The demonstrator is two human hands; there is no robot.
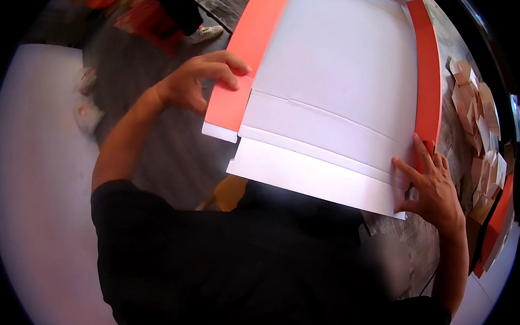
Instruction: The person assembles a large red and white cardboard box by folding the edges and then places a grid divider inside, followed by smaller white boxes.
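Held out in front of me is a partly folded cardboard box [338,62], white inside with orange-red side panels. Its left side panel [230,104] leans outward, while the right side panel [426,82] stands up. A white creased flap [311,173] stretches along the near edge. My left hand [197,77] grips the left panel, fingers on top and thumb by its outer edge. At the near right corner, my right hand [434,183] grasps the box, with its fingers at the base of the right panel and its thumb by the flap's end.
Several small pale cartons [476,113] lie heaped on the right, near another orange-red cardboard piece [494,228]. An orange stool [153,24] and another person's shoe [210,33] show at upper left. A white surface [36,183] fills the left side.
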